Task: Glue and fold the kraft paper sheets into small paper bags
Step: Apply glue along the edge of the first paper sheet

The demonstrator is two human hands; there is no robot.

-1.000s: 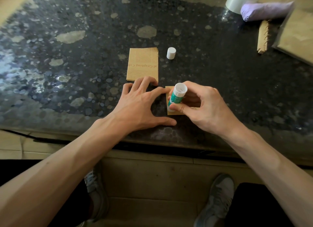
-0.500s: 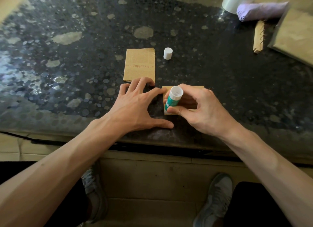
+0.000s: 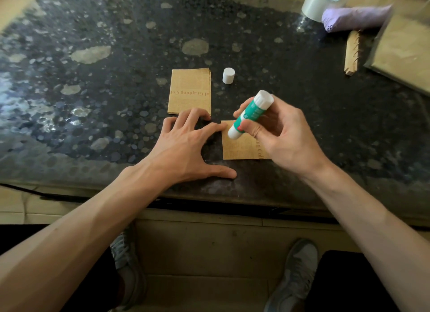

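Kraft paper sheet (image 3: 239, 146) flat on tabletop (image 3: 116, 102), centre frame, seemingly longer left-to-right, right end hidden. Left hand (image 3: 186, 148) spread, index fingertip steadying upper-left corner. Right hand (image 3: 279, 134) fingers pinching tilted glue stick (image 3: 250, 115), lower end over that corner.

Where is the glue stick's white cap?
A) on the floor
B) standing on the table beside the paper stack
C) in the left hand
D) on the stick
B: the cap stands on the table right of the paper stack, while the right hand holds the glue stick.
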